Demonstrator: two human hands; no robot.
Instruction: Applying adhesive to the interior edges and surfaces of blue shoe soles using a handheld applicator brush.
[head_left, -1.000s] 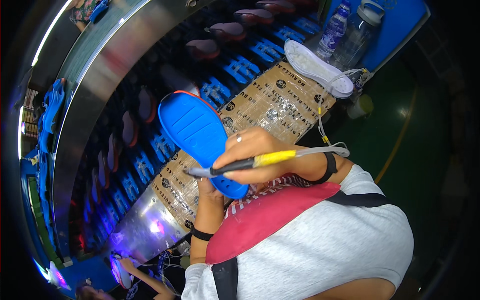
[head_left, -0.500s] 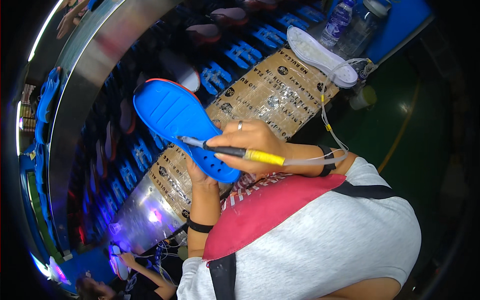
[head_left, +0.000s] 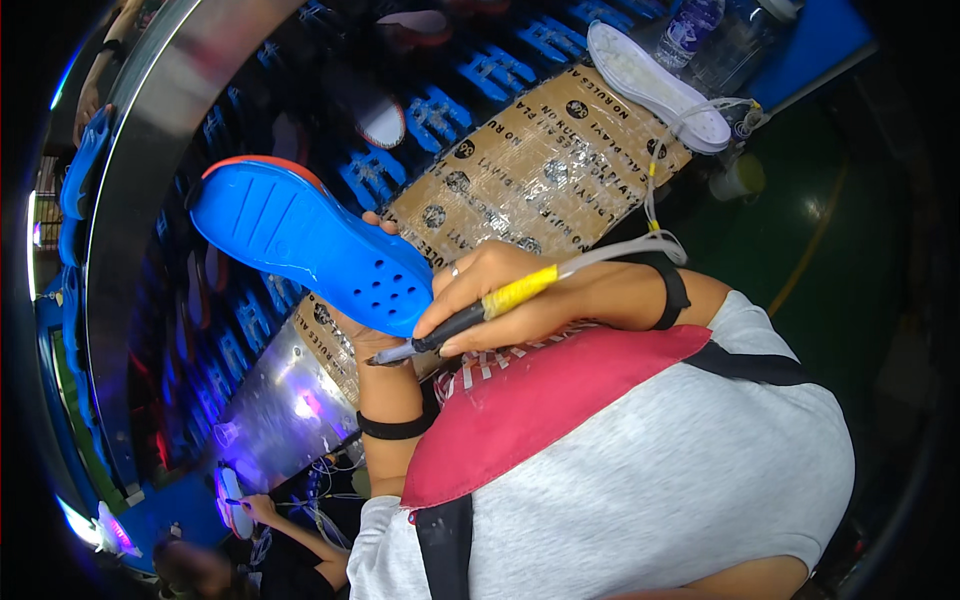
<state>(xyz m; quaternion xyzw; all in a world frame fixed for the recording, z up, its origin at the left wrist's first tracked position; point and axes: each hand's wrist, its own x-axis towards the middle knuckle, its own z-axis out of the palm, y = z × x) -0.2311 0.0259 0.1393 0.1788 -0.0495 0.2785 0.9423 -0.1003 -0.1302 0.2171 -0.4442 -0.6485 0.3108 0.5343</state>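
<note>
My left hand (head_left: 356, 332) grips a blue shoe sole (head_left: 280, 220) from underneath, its fingertips showing over the far edge. The sole is tilted, with grooves at the wide end, several holes at the narrow end and an orange-red rim along the far side. In my right hand (head_left: 500, 290) is a tube-fed brush (head_left: 460, 324) with a dark grip and yellow tape, joined to a clear hose (head_left: 620, 247). Its tip is near my left wrist, just off the sole's narrow end; whether it touches anything I cannot tell.
Taped brown cardboard (head_left: 490, 180) covers the bench edge; a white sole (head_left: 660, 90) lies at its far end, near a plastic bottle (head_left: 690, 32). Beyond run blue racks (head_left: 437, 118) with soles. At lower left, a co-worker's hand (head_left: 262, 510) is beside another sole (head_left: 233, 503).
The brush has left the sole's middle and dropped toward my left wrist. The sole has shifted left, uncovering more holes. My right hand has moved slightly with the brush.
</note>
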